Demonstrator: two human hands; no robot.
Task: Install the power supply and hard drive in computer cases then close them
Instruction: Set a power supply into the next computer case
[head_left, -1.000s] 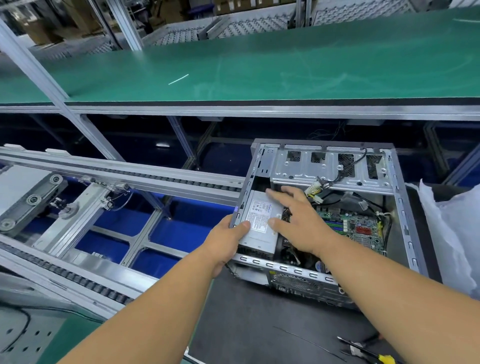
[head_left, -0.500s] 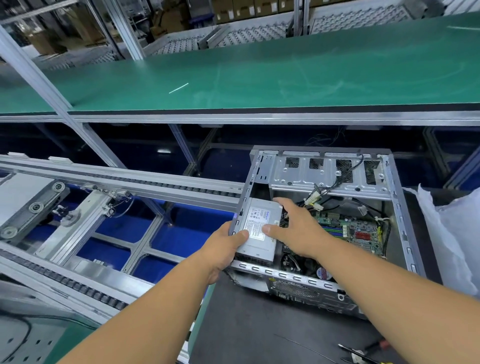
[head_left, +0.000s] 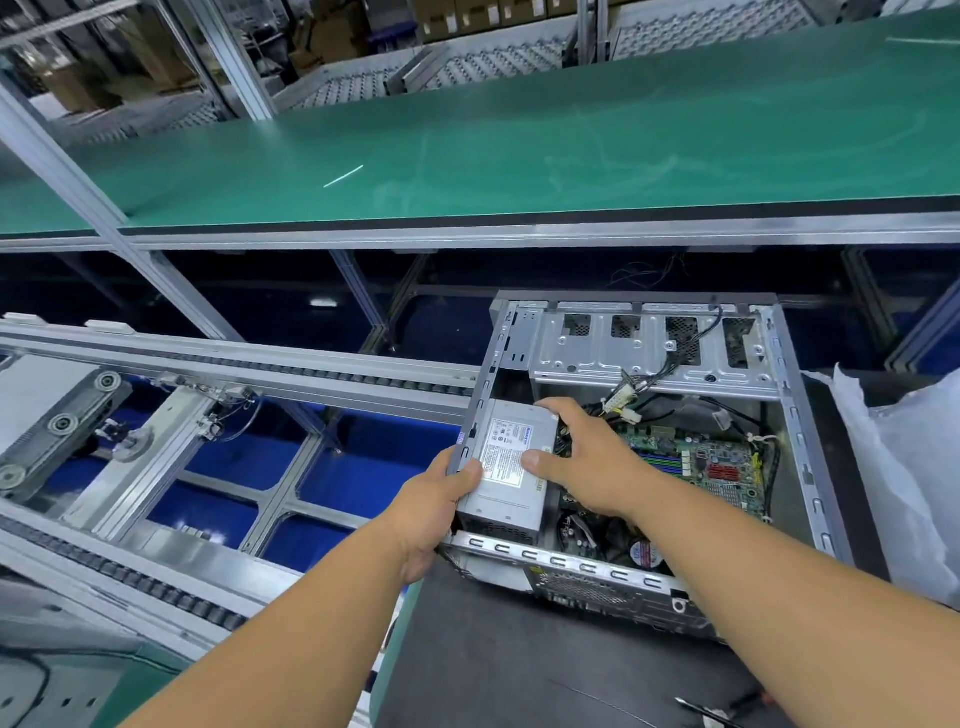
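Note:
An open grey computer case (head_left: 810, 467) lies on its side on a dark mat. A grey power supply (head_left: 511, 499) with a white label sits in the case's near-left corner. My left hand (head_left: 434, 514) grips the case's left wall, thumb pressed on the power supply's top. My right hand (head_left: 587, 457) is closed over the power supply's right edge, thumb on the label and fingers down its far side. The green motherboard (head_left: 711, 467) and loose cables (head_left: 639, 395) lie to the right inside the case. No hard drive is in view.
A roller conveyor frame (head_left: 218, 364) runs along the left beside the case. A green shelf (head_left: 519, 150) spans above. A white plastic bag (head_left: 904, 467) lies right of the case. A tool (head_left: 717, 714) lies on the dark mat (head_left: 519, 665) at the bottom.
My right hand slid from flat on the power supply's top to gripping its right edge. The power supply sank lower into the corner. My left hand stayed on the case wall.

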